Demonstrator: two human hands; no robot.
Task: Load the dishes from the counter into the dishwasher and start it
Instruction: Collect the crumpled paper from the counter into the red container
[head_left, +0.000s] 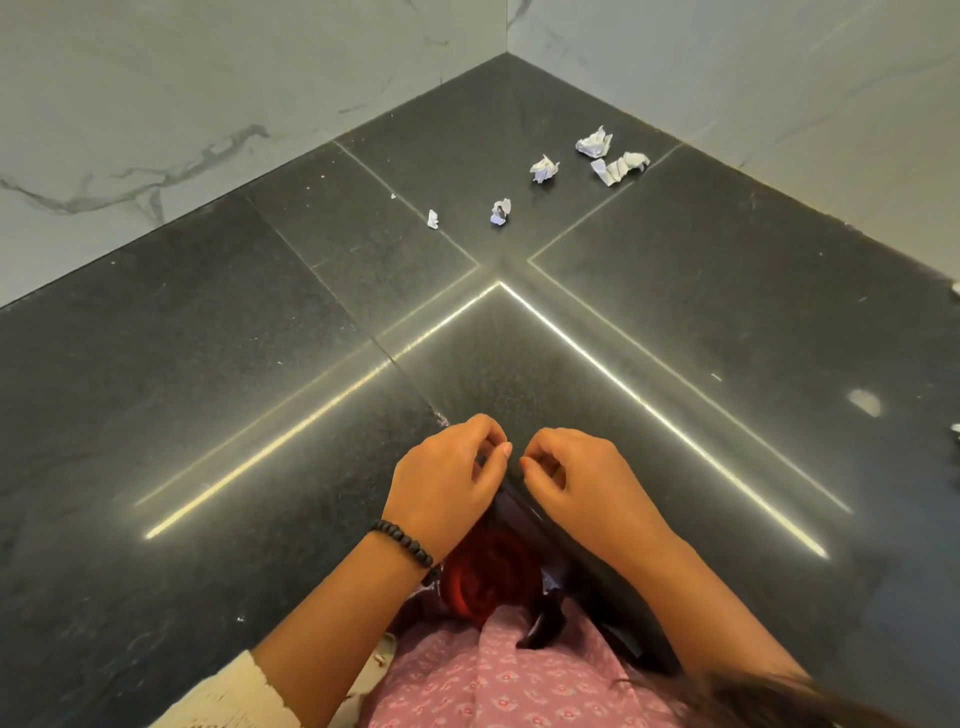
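No dish and no dishwasher show in the head view. Both my hands hover over the inner corner of a dark stone counter (208, 415). My left hand (447, 478), with a black bead bracelet (402, 543) on its wrist, has its fingers curled in and the thumb against the index finger. My right hand (576, 473) is curled the same way, a finger's width to the right. I see nothing held in either hand.
Several crumpled scraps of white paper (595, 143) lie near the counter's back corner, the nearest one (501, 212) toward the middle. Pale marble walls (156, 104) close off the back on both sides. Below the counter edge, something red (488, 577) shows between my forearms.
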